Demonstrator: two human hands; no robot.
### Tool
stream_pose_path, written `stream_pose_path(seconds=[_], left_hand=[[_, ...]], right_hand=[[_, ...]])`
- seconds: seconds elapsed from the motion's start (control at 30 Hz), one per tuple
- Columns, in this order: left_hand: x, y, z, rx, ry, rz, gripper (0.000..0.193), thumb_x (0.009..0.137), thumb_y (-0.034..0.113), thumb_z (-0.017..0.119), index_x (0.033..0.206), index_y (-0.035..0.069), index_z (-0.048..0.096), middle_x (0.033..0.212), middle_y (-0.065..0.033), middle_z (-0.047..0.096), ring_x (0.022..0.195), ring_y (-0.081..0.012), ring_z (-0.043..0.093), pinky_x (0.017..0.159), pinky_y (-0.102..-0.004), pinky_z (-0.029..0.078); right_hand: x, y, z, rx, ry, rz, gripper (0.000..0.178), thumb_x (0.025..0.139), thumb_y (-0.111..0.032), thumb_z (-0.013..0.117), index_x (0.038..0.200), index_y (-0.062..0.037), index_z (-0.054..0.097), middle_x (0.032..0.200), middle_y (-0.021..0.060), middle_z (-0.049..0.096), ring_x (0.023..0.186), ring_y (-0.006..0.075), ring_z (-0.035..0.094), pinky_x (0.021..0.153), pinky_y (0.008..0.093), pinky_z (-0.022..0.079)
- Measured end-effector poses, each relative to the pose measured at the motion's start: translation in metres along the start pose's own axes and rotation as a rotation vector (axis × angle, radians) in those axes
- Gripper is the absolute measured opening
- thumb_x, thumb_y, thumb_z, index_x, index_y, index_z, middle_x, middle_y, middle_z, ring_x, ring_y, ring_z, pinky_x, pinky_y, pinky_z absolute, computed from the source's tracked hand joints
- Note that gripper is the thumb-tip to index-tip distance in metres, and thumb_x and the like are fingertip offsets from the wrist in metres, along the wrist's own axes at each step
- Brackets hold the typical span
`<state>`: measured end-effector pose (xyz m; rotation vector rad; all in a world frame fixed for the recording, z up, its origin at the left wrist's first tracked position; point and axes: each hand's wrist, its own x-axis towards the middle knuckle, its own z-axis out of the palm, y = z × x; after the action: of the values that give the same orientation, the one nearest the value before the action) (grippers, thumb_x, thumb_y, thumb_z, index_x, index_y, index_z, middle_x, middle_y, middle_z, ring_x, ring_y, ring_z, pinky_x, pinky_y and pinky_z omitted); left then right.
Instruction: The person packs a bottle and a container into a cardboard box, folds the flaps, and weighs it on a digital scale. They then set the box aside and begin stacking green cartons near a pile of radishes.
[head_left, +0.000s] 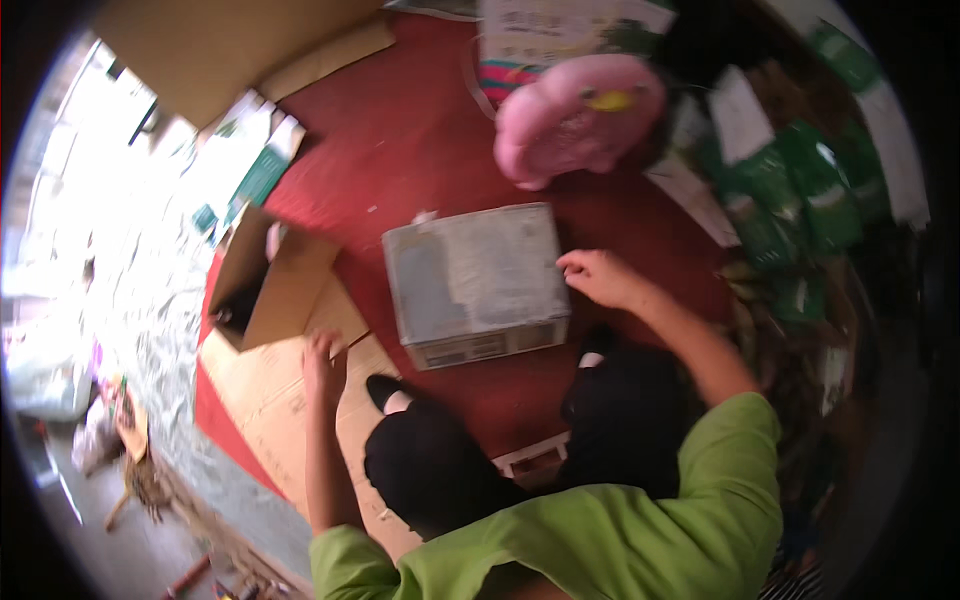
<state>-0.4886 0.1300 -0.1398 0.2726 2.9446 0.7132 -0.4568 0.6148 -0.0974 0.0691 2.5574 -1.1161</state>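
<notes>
A worn grey-white rectangular box (478,275) stands on the red floor covering in front of my knees. Beside its right edge is my right hand (597,278), its slightly bent fingers pointing at the box; whether they touch it I cannot tell. My left hand (324,365) is raised with loosely bent fingers, near the lower corner of an open brown cardboard box (290,290). Nothing shows in either hand. The cardboard box is tilted, and its dark inside is mostly hidden.
Flat cardboard (265,385) lies under my left forearm. A pink toy-like figure with a yellow beak (585,120) sits at the far right. Green packets (800,190) are heaped beyond my right arm. A large cardboard piece (220,45) juts in at the far left.
</notes>
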Motion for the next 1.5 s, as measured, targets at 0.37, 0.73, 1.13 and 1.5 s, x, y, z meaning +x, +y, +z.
stream_pose_path(seconds=[0.37,0.73,1.13,1.5], left_hand=[[-0.146,0.236,-0.139,-0.634,0.070,0.079,0.016,0.088,0.004,0.049,0.098,-0.004,0.059,0.095,-0.0124,0.061,0.092,-0.0202,0.057,0.085,-0.0279,0.042],[-0.247,0.263,-0.160,-0.738,-1.171,0.275,0.029,0.085,0.020,0.063,0.107,0.001,0.058,0.098,-0.0065,0.058,0.090,-0.0170,0.055,0.076,-0.0280,0.044],[-0.222,0.298,-0.126,-0.519,-1.465,-0.059,0.020,0.085,0.008,0.054,0.102,0.001,0.060,0.088,-0.0028,0.061,0.083,-0.0100,0.056,0.073,-0.0259,0.047],[-0.094,0.344,-0.049,-0.681,-0.947,-0.060,0.020,0.085,0.012,0.060,0.100,0.000,0.061,0.081,-0.0026,0.062,0.074,-0.0094,0.057,0.065,-0.0242,0.047]], right_hand=[[-0.231,0.244,0.109,-0.305,-0.112,0.134,0.015,0.076,-0.021,0.061,0.079,-0.0061,0.065,0.069,0.0078,0.061,0.061,0.0114,0.057,0.059,0.0289,0.048],[-0.216,0.191,-0.034,0.534,0.547,0.285,0.022,0.078,-0.007,0.057,0.098,0.0004,0.061,0.077,0.0094,0.064,0.060,0.0148,0.061,0.056,0.0295,0.050],[-0.213,0.141,-0.250,0.500,0.998,0.058,0.018,0.083,-0.004,0.051,0.096,0.0031,0.062,0.077,0.0111,0.065,0.059,0.0144,0.060,0.056,0.0267,0.049],[-0.214,0.150,-0.402,0.156,1.381,0.093,0.015,0.081,-0.011,0.056,0.091,-0.0037,0.065,0.078,0.0084,0.064,0.066,0.0179,0.061,0.063,0.0304,0.048]])
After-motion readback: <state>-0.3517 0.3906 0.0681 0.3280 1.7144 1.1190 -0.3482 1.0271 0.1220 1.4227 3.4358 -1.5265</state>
